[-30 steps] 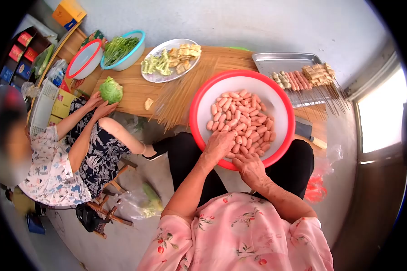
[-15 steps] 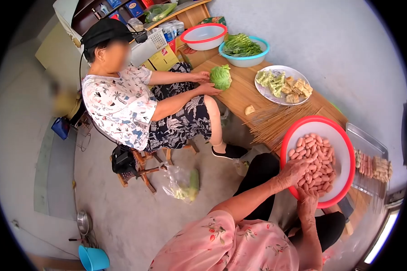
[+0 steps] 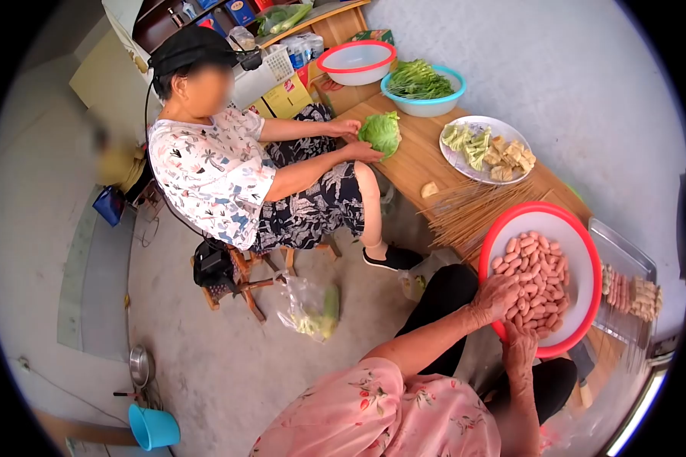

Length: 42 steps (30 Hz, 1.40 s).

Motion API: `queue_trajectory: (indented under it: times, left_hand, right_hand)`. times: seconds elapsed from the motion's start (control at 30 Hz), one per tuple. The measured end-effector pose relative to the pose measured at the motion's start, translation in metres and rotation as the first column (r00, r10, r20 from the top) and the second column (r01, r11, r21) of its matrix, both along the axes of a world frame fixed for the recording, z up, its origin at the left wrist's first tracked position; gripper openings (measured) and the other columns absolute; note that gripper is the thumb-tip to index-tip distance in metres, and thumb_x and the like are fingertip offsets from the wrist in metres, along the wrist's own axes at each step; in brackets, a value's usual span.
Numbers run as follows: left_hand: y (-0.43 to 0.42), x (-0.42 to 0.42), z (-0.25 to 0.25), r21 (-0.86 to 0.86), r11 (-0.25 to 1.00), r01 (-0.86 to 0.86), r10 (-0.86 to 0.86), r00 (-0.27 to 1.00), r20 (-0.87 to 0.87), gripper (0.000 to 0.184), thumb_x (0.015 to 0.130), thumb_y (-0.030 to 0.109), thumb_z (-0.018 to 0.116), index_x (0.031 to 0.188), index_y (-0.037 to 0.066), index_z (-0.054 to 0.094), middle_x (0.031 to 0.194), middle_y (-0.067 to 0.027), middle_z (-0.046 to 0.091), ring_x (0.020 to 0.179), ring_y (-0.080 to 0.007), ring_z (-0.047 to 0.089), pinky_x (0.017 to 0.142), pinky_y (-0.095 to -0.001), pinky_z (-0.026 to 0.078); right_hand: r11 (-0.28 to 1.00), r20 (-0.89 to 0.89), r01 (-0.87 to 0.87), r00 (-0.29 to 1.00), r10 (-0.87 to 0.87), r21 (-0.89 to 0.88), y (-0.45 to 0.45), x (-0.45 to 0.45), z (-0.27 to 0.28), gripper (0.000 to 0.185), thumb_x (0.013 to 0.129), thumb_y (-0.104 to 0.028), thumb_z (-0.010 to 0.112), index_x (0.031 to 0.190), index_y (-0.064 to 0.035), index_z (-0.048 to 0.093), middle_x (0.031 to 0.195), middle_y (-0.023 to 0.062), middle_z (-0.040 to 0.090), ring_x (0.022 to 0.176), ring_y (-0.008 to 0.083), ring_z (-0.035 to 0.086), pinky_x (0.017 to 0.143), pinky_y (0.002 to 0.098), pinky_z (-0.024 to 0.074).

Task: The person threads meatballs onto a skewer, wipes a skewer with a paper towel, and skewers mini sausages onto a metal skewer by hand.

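We locate our right hand [image 3: 520,343] at the near rim of the red-rimmed basin [image 3: 583,278] and our left hand [image 3: 498,297] on the sausages [image 3: 543,266] inside; we cannot tell whether either grips any. Beyond, we find skewers [image 3: 472,215] on the table [image 3: 413,158], then an oval plate [image 3: 474,172]. Farther away, a co-worker's hands [image 3: 363,153] hold a lettuce [image 3: 382,134].

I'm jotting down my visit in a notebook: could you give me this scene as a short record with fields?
Left hand: on sausages in a basin
Right hand: at the basin's near rim, exact grip unclear
Table: loose sticks, plate of food, tray of skewers
Co-worker: seated, hands on lettuce
Floor: clear bag with greens, blue bucket
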<state>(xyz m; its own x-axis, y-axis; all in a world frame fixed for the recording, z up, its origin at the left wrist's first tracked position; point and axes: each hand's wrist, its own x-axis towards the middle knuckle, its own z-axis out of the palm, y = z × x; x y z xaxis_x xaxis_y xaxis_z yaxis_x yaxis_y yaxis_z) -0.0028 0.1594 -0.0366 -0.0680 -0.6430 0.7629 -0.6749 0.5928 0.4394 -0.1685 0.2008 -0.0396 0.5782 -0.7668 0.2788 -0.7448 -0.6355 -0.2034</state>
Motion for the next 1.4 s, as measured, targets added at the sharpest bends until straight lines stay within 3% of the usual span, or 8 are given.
queue_trajectory:
  times: [0.73, 0.8, 0.83, 0.9, 1.03, 1.13, 1.2, 1.4]
  left_hand:
    - [0.002, -0.007, 0.004, -0.001, 1.0, 0.003, -0.003, 1.0, 0.026, 0.026, 0.067, 0.014, 0.063, 0.091, 0.005, 0.064, 0.124, -0.0099, 0.054, 0.096, -0.0273, 0.058, 0.079, -0.0371, 0.048]
    - [0.003, -0.009, 0.008, -0.039, 0.999, -0.025, 0.025, 1.0, -0.009, 0.015, 0.068, 0.015, 0.066, 0.068, 0.003, 0.056, 0.094, -0.0121, 0.059, 0.084, -0.0286, 0.059, 0.076, -0.0376, 0.048]
    - [0.002, -0.008, 0.006, -0.04, 0.999, -0.024, 0.024, 1.0, -0.009, 0.015, 0.068, 0.015, 0.066, 0.068, 0.003, 0.056, 0.094, -0.0121, 0.059, 0.084, -0.0286, 0.059, 0.076, -0.0376, 0.048]
    - [0.001, -0.007, 0.0, 0.006, 1.0, -0.006, 0.006, 1.0, 0.028, 0.026, 0.065, 0.014, 0.065, 0.089, 0.005, 0.064, 0.12, -0.0095, 0.056, 0.09, -0.026, 0.059, 0.078, -0.0365, 0.048]
    - [-0.001, -0.008, -0.001, -0.007, 1.0, 0.002, -0.002, 0.999, 0.046, 0.027, 0.065, 0.015, 0.066, 0.089, 0.005, 0.064, 0.118, -0.0089, 0.057, 0.087, -0.0255, 0.06, 0.076, -0.0363, 0.049]
    - [0.003, -0.009, 0.003, 0.102, 0.995, 0.003, -0.006, 1.0, 0.03, 0.024, 0.065, 0.015, 0.065, 0.086, 0.005, 0.064, 0.117, -0.0081, 0.058, 0.088, -0.0248, 0.06, 0.074, -0.0362, 0.049]
    - [0.004, -0.01, 0.008, -0.001, 0.999, -0.034, 0.034, 0.999, 0.016, 0.015, 0.067, 0.014, 0.065, 0.068, 0.002, 0.057, 0.105, -0.0124, 0.06, 0.083, -0.0289, 0.059, 0.074, -0.0371, 0.048]
    - [0.004, -0.007, 0.017, -0.064, 0.998, -0.025, 0.026, 1.0, 0.017, 0.014, 0.068, 0.014, 0.064, 0.066, 0.001, 0.057, 0.105, -0.0125, 0.061, 0.085, -0.0295, 0.059, 0.077, -0.037, 0.048]
  right_hand:
    - [0.999, 0.03, 0.0, 1.0, -0.001, 0.046, 0.002, -0.006, 0.01, 0.062, 0.057, -0.006, 0.076, 0.115, -0.0149, 0.057, 0.118, 0.0152, 0.058, 0.103, 0.0306, 0.054, 0.08, 0.0434, 0.039]
    - [0.997, 0.031, -0.003, 1.0, 0.001, 0.071, 0.002, -0.006, 0.011, 0.062, 0.057, -0.006, 0.076, 0.116, -0.0145, 0.057, 0.124, 0.0161, 0.054, 0.106, 0.0314, 0.053, 0.081, 0.0436, 0.0386]
    - [0.997, 0.031, -0.003, 1.0, 0.001, 0.071, 0.002, -0.005, 0.011, 0.062, 0.057, -0.006, 0.076, 0.116, -0.0145, 0.057, 0.124, 0.0161, 0.054, 0.106, 0.0314, 0.053, 0.081, 0.0436, 0.0386]
    - [0.997, 0.024, 0.014, 1.0, -0.016, 0.079, 0.003, -0.005, 0.013, 0.061, 0.057, -0.006, 0.075, 0.115, -0.0141, 0.057, 0.121, 0.0159, 0.056, 0.105, 0.0312, 0.053, 0.081, 0.0435, 0.0384]
    - [0.996, 0.046, 0.013, 0.999, -0.017, 0.086, 0.002, -0.006, 0.01, 0.058, 0.058, -0.006, 0.075, 0.113, -0.0136, 0.059, 0.12, 0.0157, 0.057, 0.105, 0.0312, 0.054, 0.081, 0.0436, 0.0385]
    - [0.996, 0.05, 0.014, 0.999, -0.018, 0.089, 0.002, -0.005, 0.011, 0.056, 0.058, -0.006, 0.075, 0.111, -0.0131, 0.059, 0.119, 0.0152, 0.057, 0.103, 0.0311, 0.054, 0.079, 0.0431, 0.0386]
    - [0.998, 0.062, 0.021, 0.998, -0.024, 0.06, 0.003, -0.003, 0.01, 0.056, 0.058, -0.006, 0.074, 0.111, -0.0126, 0.06, 0.119, 0.015, 0.057, 0.101, 0.0308, 0.055, 0.079, 0.0421, 0.0386]
    - [0.999, 0.069, 0.011, 0.998, -0.014, 0.046, 0.002, -0.003, 0.009, 0.054, 0.058, -0.006, 0.072, 0.111, -0.0124, 0.06, 0.119, 0.0144, 0.057, 0.099, 0.0307, 0.055, 0.078, 0.0421, 0.0388]
